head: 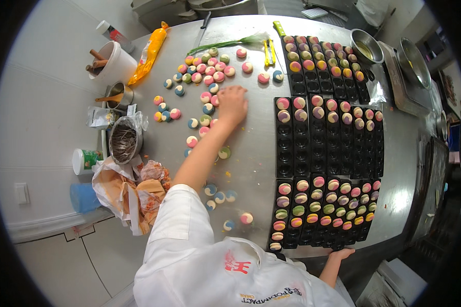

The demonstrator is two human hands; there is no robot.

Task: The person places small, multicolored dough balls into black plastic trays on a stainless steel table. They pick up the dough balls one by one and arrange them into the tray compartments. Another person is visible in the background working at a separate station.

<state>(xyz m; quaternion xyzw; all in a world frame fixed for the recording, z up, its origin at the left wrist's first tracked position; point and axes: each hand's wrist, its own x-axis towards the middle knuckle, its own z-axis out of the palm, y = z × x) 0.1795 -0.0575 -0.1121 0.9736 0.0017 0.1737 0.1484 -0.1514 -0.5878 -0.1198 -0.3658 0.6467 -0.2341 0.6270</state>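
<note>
My left hand (232, 103) reaches over a cluster of two-tone macarons on the steel table. Its fingers bend down beside a pink-and-cream macaron (214, 101), and what lies under them is hidden. Near it are a blue-and-cream macaron (208, 109) and a green-and-cream macaron (205, 120). Down at the table's front edge, my right hand (342, 253) is next to the nearest row of black plastic macaron trays (312, 232); its fingers are partly hidden. Macarons in pink, purple, green and yellow fill most cavities of that row. The middle trays (302, 153) hold fewer.
Far trays (298, 89) stand beyond the middle row. A yellow cutter (270, 53), a knife (204, 23) and an orange piping bag (150, 51) lie at the back. Left are a white bucket (117, 65), a foil-lined bowl (125, 142) and crumpled paper (117, 180). Steel bowls (367, 46) stand right.
</note>
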